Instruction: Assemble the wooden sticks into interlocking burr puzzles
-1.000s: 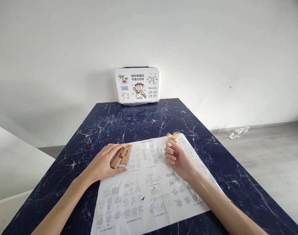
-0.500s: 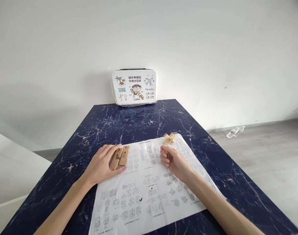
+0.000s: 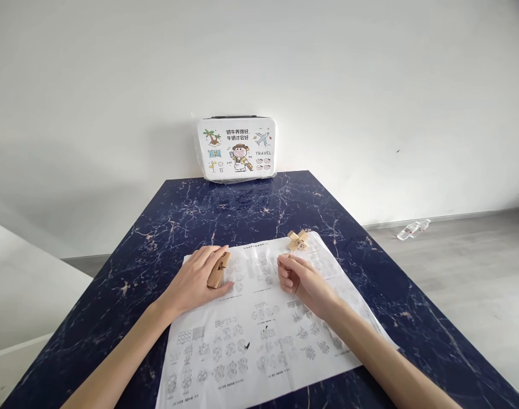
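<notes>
My left hand (image 3: 195, 279) lies over a light brown wooden puzzle block (image 3: 219, 270), thumb along its near side and fingers across the far side. Dark marks and a notch show on the block; my palm hides part of it, and I cannot tell whether a second block is underneath. Loosely curled into a fist, my right hand (image 3: 300, 281) rests on the printed sheet (image 3: 242, 318), with nothing showing in its fingers. Just beyond it stands a cross-shaped assembly of interlocked wooden pieces (image 3: 298, 241) with dark marks on it.
The sheet carries many small line diagrams and lies on a dark blue marble-patterned table (image 3: 242, 213). A white case with cartoon prints (image 3: 239, 149), wrapped in clear plastic, leans against the wall at the far edge. Clear plastic bottles (image 3: 413, 229) lie on the floor at right.
My left hand has slid right over the wooden blocks, so only one shows where two lay side by side. My right hand keeps its curled pose. The view has shifted slightly.
</notes>
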`<act>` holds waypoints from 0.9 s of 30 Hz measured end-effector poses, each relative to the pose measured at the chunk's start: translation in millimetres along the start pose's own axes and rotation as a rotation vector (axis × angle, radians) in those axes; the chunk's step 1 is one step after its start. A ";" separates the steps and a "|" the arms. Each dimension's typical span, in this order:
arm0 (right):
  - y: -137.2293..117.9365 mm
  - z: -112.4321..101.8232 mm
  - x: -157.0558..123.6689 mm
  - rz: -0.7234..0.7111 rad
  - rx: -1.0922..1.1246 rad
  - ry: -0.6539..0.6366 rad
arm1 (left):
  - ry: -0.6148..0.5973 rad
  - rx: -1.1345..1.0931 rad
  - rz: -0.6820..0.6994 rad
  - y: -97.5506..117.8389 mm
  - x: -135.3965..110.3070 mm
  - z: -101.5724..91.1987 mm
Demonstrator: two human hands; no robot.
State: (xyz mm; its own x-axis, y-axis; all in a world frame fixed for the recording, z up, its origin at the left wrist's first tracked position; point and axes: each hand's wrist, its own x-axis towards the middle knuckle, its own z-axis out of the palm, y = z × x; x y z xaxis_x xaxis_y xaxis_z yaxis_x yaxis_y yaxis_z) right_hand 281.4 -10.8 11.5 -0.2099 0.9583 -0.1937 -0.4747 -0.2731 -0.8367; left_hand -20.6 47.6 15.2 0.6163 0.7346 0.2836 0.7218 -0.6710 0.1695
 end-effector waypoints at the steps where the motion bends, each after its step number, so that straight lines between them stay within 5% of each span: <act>1: -0.5 0.8 -0.4 0.000 -0.009 -0.002 | -0.016 -0.022 0.002 -1.0 -0.5 1.1; 11: 3.4 -0.8 -0.1 -0.011 -0.087 -0.018 | -0.034 -0.099 -0.003 1.5 -2.8 -0.1; 27: 14.9 7.4 -5.0 -0.083 -0.660 -0.199 | 0.013 -0.072 0.036 9.2 -10.1 1.6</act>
State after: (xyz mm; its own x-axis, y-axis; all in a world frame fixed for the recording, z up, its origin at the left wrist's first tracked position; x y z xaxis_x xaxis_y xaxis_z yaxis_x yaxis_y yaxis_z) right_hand 269.1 -20.2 3.7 -0.3777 0.9232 -0.0706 0.1098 -0.0311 -0.9935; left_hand -19.7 34.1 12.5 0.6367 0.7092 0.3029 0.6748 -0.7025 0.2263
